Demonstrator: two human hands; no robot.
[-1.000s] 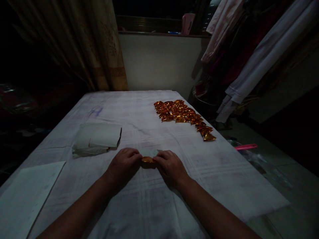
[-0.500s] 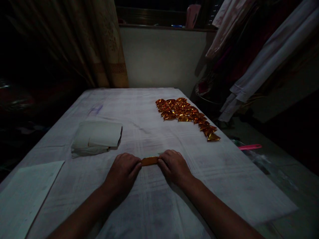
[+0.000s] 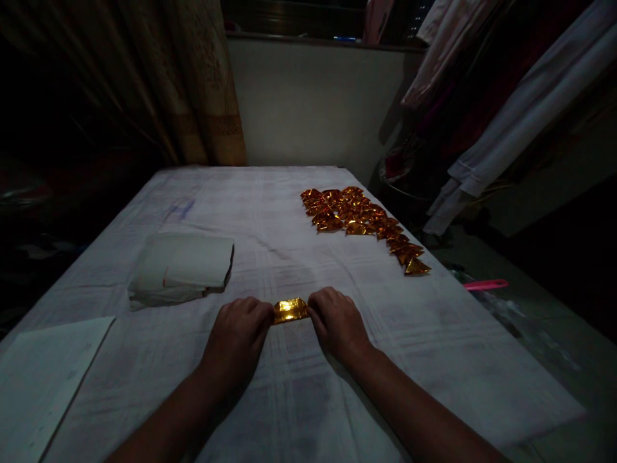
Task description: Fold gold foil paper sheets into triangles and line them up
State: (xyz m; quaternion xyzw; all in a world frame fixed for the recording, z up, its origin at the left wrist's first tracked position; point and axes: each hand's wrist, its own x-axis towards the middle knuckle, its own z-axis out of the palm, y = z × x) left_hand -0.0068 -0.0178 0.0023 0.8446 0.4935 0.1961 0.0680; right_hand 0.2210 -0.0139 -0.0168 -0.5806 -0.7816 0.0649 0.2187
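A small folded piece of gold foil paper (image 3: 290,310) stretches between my two hands, just above or on the cloth-covered table (image 3: 299,399); I cannot tell whether it touches the cloth. My left hand (image 3: 241,331) pinches its left end and my right hand (image 3: 337,321) pinches its right end. The foil's upper face shines bright gold, with crease lines across it. Farther back on the right lies a cluster of folded gold foil pieces (image 3: 357,212), with pointed, shiny shapes.
A grey folded packet (image 3: 186,263) lies left of my hands, and a white sheet (image 3: 53,373) nearer on the left. A curtain (image 3: 207,83) hangs behind. Clothes (image 3: 511,116) hang at right, above a pink handle (image 3: 486,284) beyond the table edge.
The foil strip has tilted between my fingers, so its dull orange-brown look is now a wider, bright gold face. Both hands keep their pinch at its ends. The view has shifted slightly.
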